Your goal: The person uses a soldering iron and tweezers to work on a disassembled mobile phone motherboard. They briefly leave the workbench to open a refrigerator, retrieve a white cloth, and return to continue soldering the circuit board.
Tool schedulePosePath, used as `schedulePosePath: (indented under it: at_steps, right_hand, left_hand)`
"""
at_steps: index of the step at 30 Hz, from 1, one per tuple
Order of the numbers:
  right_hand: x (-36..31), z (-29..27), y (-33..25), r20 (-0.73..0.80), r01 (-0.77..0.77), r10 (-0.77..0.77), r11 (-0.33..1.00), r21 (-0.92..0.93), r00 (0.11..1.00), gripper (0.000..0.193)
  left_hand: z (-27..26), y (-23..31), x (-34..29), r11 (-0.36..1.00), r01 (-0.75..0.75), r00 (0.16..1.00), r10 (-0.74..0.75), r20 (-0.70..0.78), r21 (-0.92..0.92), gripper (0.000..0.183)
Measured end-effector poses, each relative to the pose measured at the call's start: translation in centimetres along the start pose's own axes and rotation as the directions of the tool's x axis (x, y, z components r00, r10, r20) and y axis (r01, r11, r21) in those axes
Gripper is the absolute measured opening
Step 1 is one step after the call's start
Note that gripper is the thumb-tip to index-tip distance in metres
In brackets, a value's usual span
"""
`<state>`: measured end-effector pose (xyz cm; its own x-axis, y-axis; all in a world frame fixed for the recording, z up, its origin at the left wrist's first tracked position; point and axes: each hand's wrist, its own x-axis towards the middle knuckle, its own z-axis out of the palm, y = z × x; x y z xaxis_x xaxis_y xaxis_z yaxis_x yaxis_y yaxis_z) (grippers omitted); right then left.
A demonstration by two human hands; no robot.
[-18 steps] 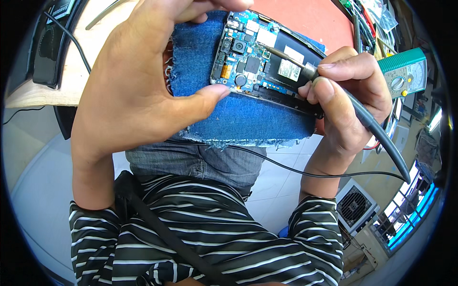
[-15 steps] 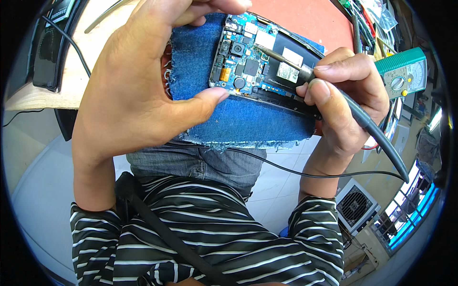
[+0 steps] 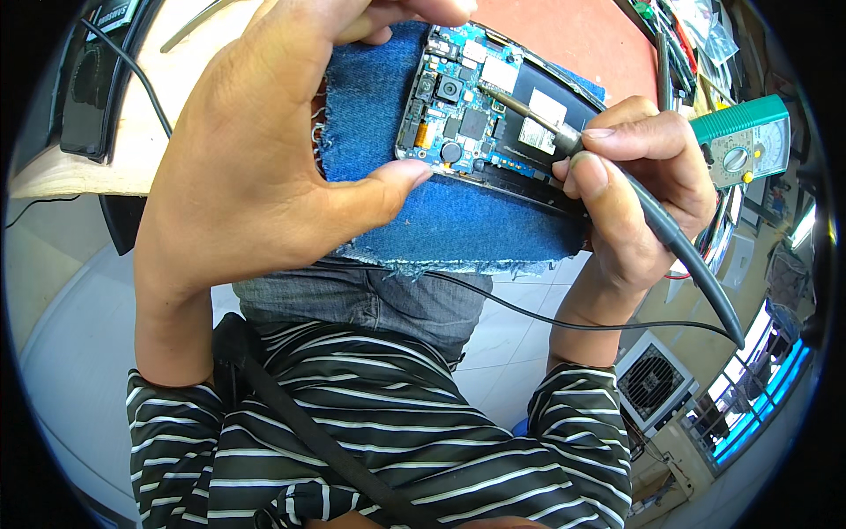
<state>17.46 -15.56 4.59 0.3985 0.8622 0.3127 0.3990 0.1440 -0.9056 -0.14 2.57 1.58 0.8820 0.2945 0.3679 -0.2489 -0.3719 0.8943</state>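
Note:
An opened smartphone [image 3: 474, 124] lies on a piece of blue denim [image 3: 423, 225], its blue circuit board, camera module and black battery area with a white label exposed. My left hand [image 3: 238, 167] spans the phone's left end, thumb against the near edge and fingertips at the far edge. My right hand [image 3: 652, 167] pinches a soldering iron [image 3: 674, 231] near the front of its dark handle. The iron's thin metal tip slants down to the left and reaches the board beside a silver shield; whether it touches cannot be made out.
Under the denim is a reddish mat [image 3: 573, 44] on a wooden table [image 3: 88, 176]. A green analog multimeter [image 3: 740, 141] stands at the right, near several tools and plastic bags. The iron's black cable [image 3: 529, 310] runs in front of my lap. Left, a black case [image 3: 92, 106] lies near another cable.
The phone and denim sit slightly farther right in the picture. The iron's tip keeps to nearly the same spot on the board, while its rear end has swung a little left.

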Motion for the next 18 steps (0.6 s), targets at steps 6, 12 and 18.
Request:
schedulePosePath:
  at_steps: [6, 12, 18]
  right_hand:
    - [0.01, -0.05, 0.2, 0.012, 0.033, -0.033, 0.999, -0.032, 0.999, 0.016]
    - [0.02, -0.14, 0.27, 0.019, 0.05, -0.049, 0.998, -0.03, 0.999, 0.016]
    - [0.07, -0.14, 0.32, 0.026, 0.052, -0.052, 0.999, -0.017, 0.998, 0.016]
  left_hand:
    - [0.0, -0.04, -0.08, 1.0, -0.004, 1.0, 0.004, 0.007, -0.006, 0.06]
    - [-0.07, -0.08, -0.15, 1.0, -0.006, 1.0, 0.006, 0.006, -0.01, 0.061]
    - [-0.03, -0.18, -0.19, 1.0, -0.007, 1.0, 0.008, 0.008, -0.01, 0.063]
